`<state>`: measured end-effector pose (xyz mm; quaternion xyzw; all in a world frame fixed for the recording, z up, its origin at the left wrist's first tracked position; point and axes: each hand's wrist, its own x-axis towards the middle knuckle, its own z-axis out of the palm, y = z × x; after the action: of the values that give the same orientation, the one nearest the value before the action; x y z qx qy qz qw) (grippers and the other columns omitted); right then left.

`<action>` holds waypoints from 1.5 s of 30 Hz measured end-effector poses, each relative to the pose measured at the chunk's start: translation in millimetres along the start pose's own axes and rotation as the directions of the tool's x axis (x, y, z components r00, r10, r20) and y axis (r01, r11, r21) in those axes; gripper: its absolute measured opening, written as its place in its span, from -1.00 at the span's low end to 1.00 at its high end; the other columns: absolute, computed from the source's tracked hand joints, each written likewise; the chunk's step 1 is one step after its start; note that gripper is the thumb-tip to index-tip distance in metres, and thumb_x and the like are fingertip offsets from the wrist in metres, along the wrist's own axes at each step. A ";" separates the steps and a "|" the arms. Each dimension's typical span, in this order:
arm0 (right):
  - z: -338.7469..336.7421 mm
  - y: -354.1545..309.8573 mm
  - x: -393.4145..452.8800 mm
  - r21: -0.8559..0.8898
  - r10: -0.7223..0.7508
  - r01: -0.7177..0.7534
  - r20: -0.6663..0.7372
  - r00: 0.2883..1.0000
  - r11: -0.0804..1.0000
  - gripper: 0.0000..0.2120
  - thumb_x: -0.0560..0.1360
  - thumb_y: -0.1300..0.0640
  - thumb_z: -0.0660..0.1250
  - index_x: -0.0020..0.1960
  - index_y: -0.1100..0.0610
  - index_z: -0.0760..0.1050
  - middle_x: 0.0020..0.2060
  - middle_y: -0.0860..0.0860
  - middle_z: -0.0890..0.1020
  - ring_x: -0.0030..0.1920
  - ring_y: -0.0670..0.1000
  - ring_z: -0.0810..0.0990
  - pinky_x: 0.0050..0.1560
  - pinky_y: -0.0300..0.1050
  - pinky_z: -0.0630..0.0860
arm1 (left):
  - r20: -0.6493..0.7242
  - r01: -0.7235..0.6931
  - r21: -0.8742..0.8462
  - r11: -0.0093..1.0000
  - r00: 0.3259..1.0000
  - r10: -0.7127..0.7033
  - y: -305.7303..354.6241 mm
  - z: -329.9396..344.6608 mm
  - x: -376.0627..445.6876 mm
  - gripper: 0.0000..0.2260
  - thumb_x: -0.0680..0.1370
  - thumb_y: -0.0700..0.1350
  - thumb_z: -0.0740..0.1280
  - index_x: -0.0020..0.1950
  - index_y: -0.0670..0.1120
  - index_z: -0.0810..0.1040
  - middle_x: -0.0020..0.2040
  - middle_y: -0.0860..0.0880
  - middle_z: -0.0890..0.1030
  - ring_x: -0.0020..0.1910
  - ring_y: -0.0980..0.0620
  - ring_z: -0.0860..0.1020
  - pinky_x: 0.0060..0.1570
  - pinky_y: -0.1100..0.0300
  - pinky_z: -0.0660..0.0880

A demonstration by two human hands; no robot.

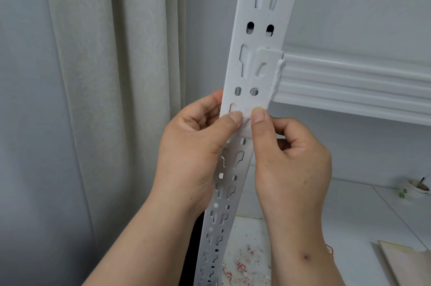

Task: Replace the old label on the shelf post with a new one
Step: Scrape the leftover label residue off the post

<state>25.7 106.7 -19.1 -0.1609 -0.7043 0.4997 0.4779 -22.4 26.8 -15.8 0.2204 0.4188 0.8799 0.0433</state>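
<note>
A small white label (245, 120) lay on the face of the white slotted post (261, 36), mid-height, just below the beam (349, 82) that joined the post from the right. The left hand (193, 145) curled round the post's left edge, thumb on the label. The right hand (289, 159) pressed its thumb on the label's right side, other fingers curled. A curtain (112, 75) hung to the left. Paper scraps (245, 264) littered the shelf (349, 204) below; a cup (417, 188) stood far right.
</note>
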 end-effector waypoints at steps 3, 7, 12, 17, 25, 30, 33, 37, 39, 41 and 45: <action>0.4 0.8 0.1 -0.009 -0.011 0.011 -0.001 1.000 1.000 -0.75 0.44 -0.19 0.33 -0.22 -0.03 0.59 -0.41 -0.10 0.53 -0.46 -0.10 0.46 -0.42 -0.40 0.33 | 0.007 0.010 -0.004 1.000 1.000 -0.010 0.7 -2.0 -1.3 -0.73 0.50 -0.37 0.35 0.15 -0.14 0.64 -0.02 -0.11 0.73 -0.04 -0.02 0.70 -0.07 0.18 0.63; 0.6 0.8 -0.4 0.001 -0.014 0.014 -0.005 1.000 1.000 -0.74 0.43 -0.20 0.33 -0.21 -0.03 0.60 -0.40 -0.11 0.52 -0.46 -0.09 0.46 -0.42 -0.39 0.33 | 0.009 0.007 0.004 1.000 1.000 -0.007 0.9 0.4 -1.6 -0.74 0.50 -0.33 0.36 0.16 -0.15 0.64 0.01 -0.10 0.73 0.01 -0.04 0.70 -0.02 0.16 0.62; 0.8 1.3 -1.2 -0.001 -0.024 0.024 -0.011 1.000 1.000 -0.74 0.44 -0.20 0.33 -0.20 -0.02 0.60 -0.38 -0.10 0.55 -0.45 -0.10 0.48 -0.41 -0.39 0.34 | -0.012 -0.002 0.003 1.000 1.000 0.002 0.5 3.0 -0.2 -0.78 0.50 -0.33 0.38 0.11 -0.16 0.65 -0.04 -0.09 0.74 -0.05 -0.02 0.71 -0.14 0.23 0.61; 0.8 1.1 -1.7 -0.002 -0.025 0.025 -0.009 1.000 1.000 -0.74 0.45 -0.19 0.32 -0.18 -0.02 0.61 -0.41 -0.11 0.51 -0.47 -0.10 0.47 -0.43 -0.41 0.33 | 0.009 0.003 0.007 1.000 1.000 -0.003 0.8 0.3 -0.5 -0.76 0.50 -0.36 0.36 0.10 -0.13 0.66 -0.05 -0.11 0.74 -0.09 -0.02 0.71 -0.17 0.22 0.61; 0.2 1.0 -2.4 0.003 -0.032 0.032 -0.008 0.999 0.999 -0.76 0.45 -0.16 0.34 -0.18 0.00 0.61 -0.41 -0.11 0.50 -0.46 -0.15 0.48 -0.43 -0.44 0.32 | 0.034 -0.016 0.010 1.000 0.999 0.016 0.1 0.8 -1.2 -0.74 0.48 -0.32 0.40 0.16 -0.15 0.62 0.02 -0.09 0.72 0.02 -0.03 0.70 0.00 0.20 0.60; 0.7 1.4 -1.8 0.003 -0.030 0.030 -0.005 1.000 1.000 -0.75 0.45 -0.18 0.34 -0.19 -0.01 0.61 -0.38 -0.11 0.53 -0.44 -0.13 0.48 -0.41 -0.42 0.34 | -0.003 -0.029 0.055 0.998 1.000 0.030 -1.2 3.7 -0.1 -0.76 0.47 -0.29 0.43 0.11 -0.12 0.63 -0.03 -0.07 0.73 -0.02 -0.02 0.70 -0.01 0.15 0.60; 0.3 1.7 -1.8 0.010 -0.026 0.026 -0.003 1.000 1.000 -0.75 0.45 -0.18 0.33 -0.19 -0.02 0.61 -0.38 -0.11 0.54 -0.44 -0.12 0.48 -0.41 -0.42 0.34 | 0.013 -0.034 0.052 0.998 0.999 0.033 -0.7 1.7 1.2 -0.77 0.46 -0.32 0.42 0.09 -0.12 0.64 -0.04 -0.07 0.74 -0.03 -0.02 0.71 -0.08 0.20 0.61; -0.4 1.4 -2.5 0.028 -0.020 0.020 -0.001 1.000 0.999 -0.77 0.45 -0.16 0.34 -0.19 -0.02 0.61 -0.33 -0.09 0.59 -0.41 -0.14 0.51 -0.40 -0.44 0.35 | 0.055 -0.049 0.075 0.996 0.997 0.045 -1.4 -1.2 -0.1 -0.70 0.47 -0.39 0.39 0.14 -0.14 0.63 -0.01 -0.07 0.73 -0.01 -0.01 0.70 -0.10 0.25 0.60; -0.5 1.4 -2.6 0.030 -0.019 0.019 0.001 1.000 0.999 -0.77 0.45 -0.16 0.34 -0.18 -0.01 0.61 -0.33 -0.08 0.59 -0.42 -0.14 0.51 -0.40 -0.44 0.35 | 0.074 -0.060 0.079 0.995 0.996 0.054 -1.9 -2.8 -0.6 -0.68 0.47 -0.41 0.38 0.16 -0.13 0.63 0.01 -0.07 0.73 0.02 0.00 0.70 -0.09 0.26 0.60; -0.6 1.5 -2.9 0.028 -0.020 0.020 0.004 1.000 0.999 -0.76 0.45 -0.16 0.34 -0.18 0.00 0.62 -0.34 -0.08 0.57 -0.43 -0.14 0.49 -0.40 -0.43 0.35 | 0.082 -0.066 0.077 0.995 0.995 0.060 -2.6 -3.8 -0.9 -0.67 0.47 -0.41 0.38 0.17 -0.12 0.62 0.01 -0.06 0.73 0.03 0.00 0.69 -0.07 0.25 0.59; 0.1 2.3 -2.8 0.022 -0.024 0.025 -0.004 1.000 0.999 -0.75 0.45 -0.17 0.34 -0.19 -0.01 0.61 -0.38 -0.12 0.53 -0.45 -0.12 0.47 -0.40 -0.41 0.33 | 0.056 -0.080 0.074 0.994 0.996 0.076 -4.4 -1.1 -2.0 -0.67 0.47 -0.39 0.40 0.17 -0.11 0.63 0.00 -0.03 0.73 0.02 0.03 0.69 -0.07 0.26 0.59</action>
<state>26.3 105.7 -22.5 -0.1478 -0.6999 0.5012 0.4870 -21.6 28.4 -20.4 0.2615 0.4416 0.8582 0.0117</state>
